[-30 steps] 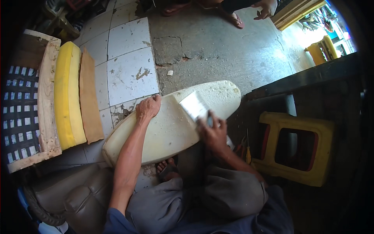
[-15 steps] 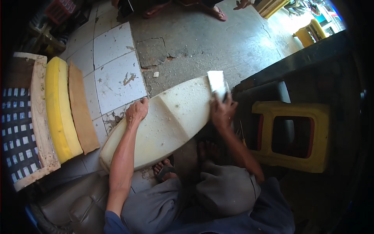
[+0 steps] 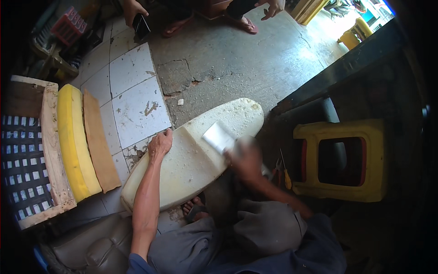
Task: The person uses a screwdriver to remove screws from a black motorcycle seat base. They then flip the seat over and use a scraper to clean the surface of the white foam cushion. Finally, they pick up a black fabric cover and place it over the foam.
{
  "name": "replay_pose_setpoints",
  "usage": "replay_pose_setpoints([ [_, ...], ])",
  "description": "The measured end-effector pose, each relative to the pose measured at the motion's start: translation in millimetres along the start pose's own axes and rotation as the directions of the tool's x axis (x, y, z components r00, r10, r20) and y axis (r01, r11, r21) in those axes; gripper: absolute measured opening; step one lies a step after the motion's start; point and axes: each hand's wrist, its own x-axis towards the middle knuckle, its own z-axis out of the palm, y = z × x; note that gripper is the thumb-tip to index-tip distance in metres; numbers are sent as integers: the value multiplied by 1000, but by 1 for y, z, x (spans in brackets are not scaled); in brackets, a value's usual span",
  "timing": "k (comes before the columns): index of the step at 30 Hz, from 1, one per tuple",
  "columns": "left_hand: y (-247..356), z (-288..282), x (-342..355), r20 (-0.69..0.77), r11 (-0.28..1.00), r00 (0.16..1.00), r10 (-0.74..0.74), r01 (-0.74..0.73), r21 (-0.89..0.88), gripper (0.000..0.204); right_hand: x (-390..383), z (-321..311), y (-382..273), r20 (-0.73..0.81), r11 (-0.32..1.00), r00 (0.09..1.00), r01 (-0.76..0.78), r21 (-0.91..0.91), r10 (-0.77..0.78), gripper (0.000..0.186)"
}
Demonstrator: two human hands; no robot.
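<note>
A long pale foam seat pad [image 3: 185,162], shaped with a step across its middle, lies slantwise in front of my legs. My left hand [image 3: 159,144] is closed over its far left edge. My right hand [image 3: 245,160], smeared by motion, grips a white flat rectangular piece [image 3: 216,137]. That piece is against the foam's upper face, just right of the step, and its exact kind is unclear. Small crumbs are scattered over the foam, thickest toward its far right end. The fingers of my right hand partly cover the near end of the white piece.
Pliers [image 3: 276,169] and a yellow-handled screwdriver [image 3: 287,176] are beside a yellow plastic stool [image 3: 374,160] at right. A wooden frame with black webbing [image 3: 59,196], a yellow foam piece [image 3: 75,146] and dark upholstery [image 3: 82,239] are at left. Another person's hand holds a phone [image 3: 141,26].
My right hand has swept the white piece from the foam's far right end leftward and nearer, to beside the step. My left hand stays on the edge. The other person's phone shows more fully.
</note>
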Motion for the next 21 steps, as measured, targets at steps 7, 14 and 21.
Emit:
replay_pose_setpoints([
  [7,-3,1,1,-10,1000,1000,0,0,2,71,19,11,20,-49,982,995,-90,-163,83,38],
  [14,16,-3,-4,69,1000,998,6,-7,8,70,43,2,86,-131,878,910,-415,-240,395,37],
  [21,1,-1,7,15,999,1000,-11,11,34,70,15,-8,35,-4,996,996,-89,-11,89,38],
])
